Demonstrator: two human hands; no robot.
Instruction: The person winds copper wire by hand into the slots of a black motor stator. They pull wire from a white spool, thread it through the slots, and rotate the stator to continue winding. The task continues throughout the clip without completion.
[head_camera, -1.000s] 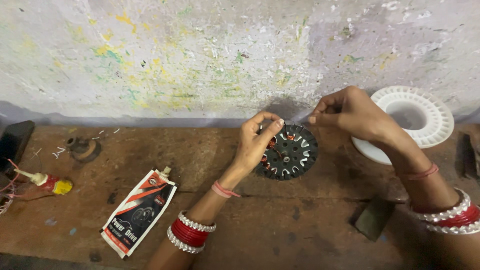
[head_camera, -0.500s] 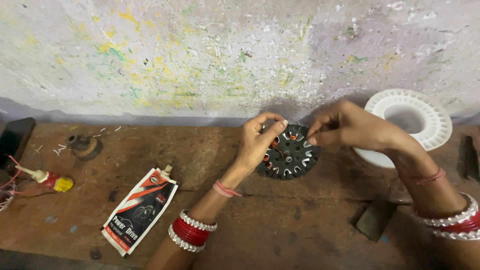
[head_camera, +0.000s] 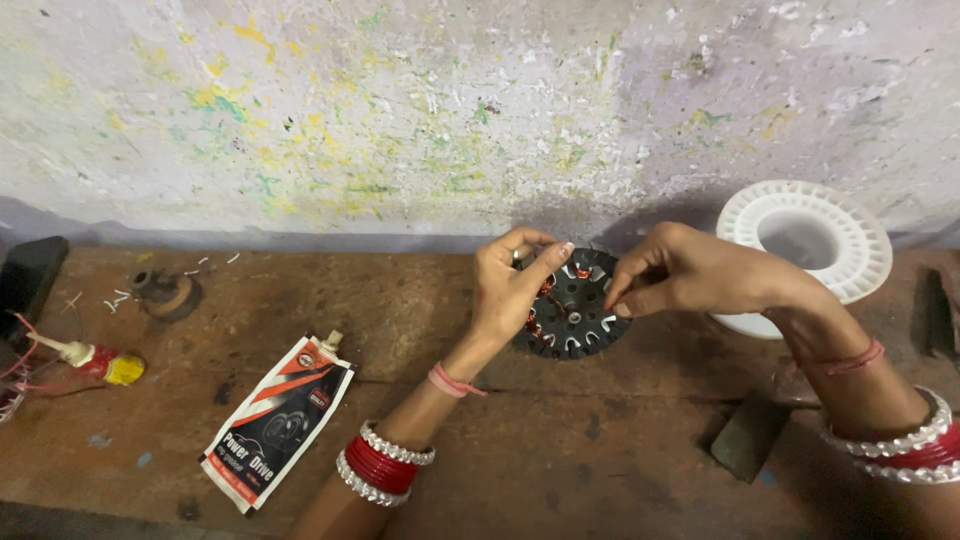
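A round black stator core (head_camera: 573, 308) with copper wire wound on some of its teeth is held upright over the brown wooden bench (head_camera: 560, 460). My left hand (head_camera: 512, 282) grips its left rim, thumb across the front. My right hand (head_camera: 690, 272) pinches at the core's right edge with thumb and fingertips; any wire between the fingers is too thin to make out. Both wrists carry red and white bangles.
A white plastic spool (head_camera: 806, 245) stands behind my right hand. A white, red and black pouch (head_camera: 280, 420) lies at front left. A small red and yellow tube (head_camera: 95, 362), a round metal part (head_camera: 165, 293) and a dark block (head_camera: 750, 435) also lie on the bench.
My right hand has come down and left from above the core to its right edge. The left hand and the core have stayed in place.
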